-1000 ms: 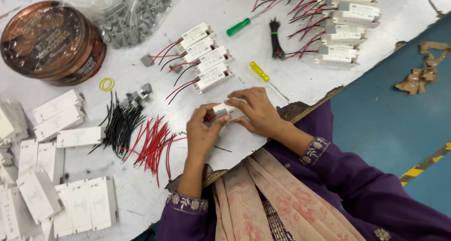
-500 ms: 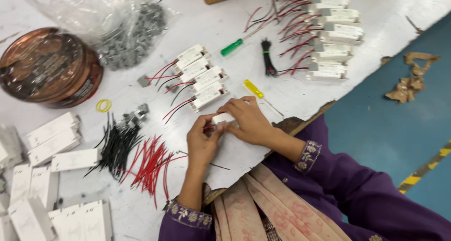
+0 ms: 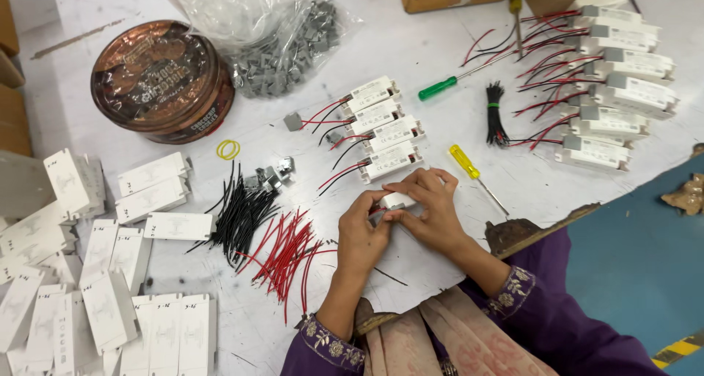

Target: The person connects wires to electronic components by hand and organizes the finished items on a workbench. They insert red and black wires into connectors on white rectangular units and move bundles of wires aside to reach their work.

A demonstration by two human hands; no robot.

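Observation:
Both hands meet over a small white plastic module [image 3: 397, 199] near the table's front edge. My left hand [image 3: 361, 233] grips its left end, where a red wire shows. My right hand [image 3: 430, 206] covers its right end and top. Just beyond the hands lies a row of several finished white modules [image 3: 381, 129] with red and black wires. To the left of my left hand lie a loose pile of red wires [image 3: 287, 253] and a pile of black wires [image 3: 239, 213]. A yellow-handled screwdriver [image 3: 466, 163] rests right of my right hand.
White module covers [image 3: 110, 288] crowd the left. A round copper tin [image 3: 163, 80] and a clear bag of grey parts [image 3: 282, 42] sit at the back, with a green-handled screwdriver [image 3: 438, 88], a black wire bundle [image 3: 496, 114] and more wired modules [image 3: 612, 90] at right. A yellow rubber band [image 3: 228, 150].
The view has shifted, so the table's things sit lower and more to the left in the picture. Both hands stay closed on the same white module with little movement.

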